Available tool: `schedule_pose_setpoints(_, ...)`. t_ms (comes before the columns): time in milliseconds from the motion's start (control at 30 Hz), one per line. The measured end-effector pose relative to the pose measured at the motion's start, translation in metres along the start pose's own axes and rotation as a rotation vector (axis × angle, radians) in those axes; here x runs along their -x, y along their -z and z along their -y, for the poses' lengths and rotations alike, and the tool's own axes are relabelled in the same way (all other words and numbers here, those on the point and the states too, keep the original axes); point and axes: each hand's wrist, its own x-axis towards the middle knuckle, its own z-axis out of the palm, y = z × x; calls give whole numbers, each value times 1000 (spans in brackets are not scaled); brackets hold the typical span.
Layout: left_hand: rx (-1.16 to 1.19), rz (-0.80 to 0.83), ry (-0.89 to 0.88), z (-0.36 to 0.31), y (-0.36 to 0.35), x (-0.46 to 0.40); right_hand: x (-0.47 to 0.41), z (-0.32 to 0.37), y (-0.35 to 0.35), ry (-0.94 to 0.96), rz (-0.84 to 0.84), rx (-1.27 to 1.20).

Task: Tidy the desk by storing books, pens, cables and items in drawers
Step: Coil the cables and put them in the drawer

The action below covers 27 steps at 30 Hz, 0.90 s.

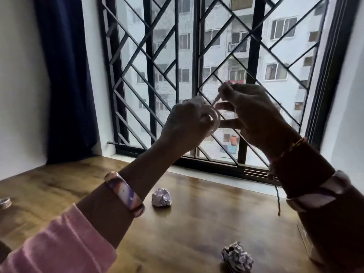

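A white cable (pixel 213 120) is wound into a small coil, held up in front of the window above the desk. My left hand (pixel 185 125) grips the coil, its fingers curled round the loops. My right hand (pixel 254 115) pinches the cable's loose end between thumb and fingertips just above the coil, with two fingers reaching toward the loops. Both hands are dark against the bright window, so finer finger detail is hard to make out.
On the wooden desk (pixel 197 223) lie two crumpled paper balls, one mid-desk (pixel 161 198) and one near the front edge (pixel 236 257). A round metallic object (pixel 5 201) sits at the far left. A barred window (pixel 197 75) and dark blue curtain (pixel 65 75) stand behind.
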Motion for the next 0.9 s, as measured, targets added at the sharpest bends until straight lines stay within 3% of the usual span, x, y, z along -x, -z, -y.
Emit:
schedule_pose_setpoints(267,-258,-216,-210,59,-3,-8,-47,-40,-47,-72,-92,17)
schedule_pose_setpoints(400,-445,-113,-331,94,15,-25,-74,-54,-77,-205,-17,-76)
schedule_pose_setpoints(567,-708,-119,-326,138,28,-39,-99,-75,-121,-336,116,-216)
schedule_pose_setpoints(667,-753,-118,-269,167,32,-42,-103,-92,-140,-335,166,-284)
schedule_pose_setpoints(800,-611,-69,-130,194,50,-41,-89,-107,-165,-149,236,48)
schedule_pose_setpoints(900,-547,-53,-119,210,60,-45,-87,-108,-189,-19,146,115)
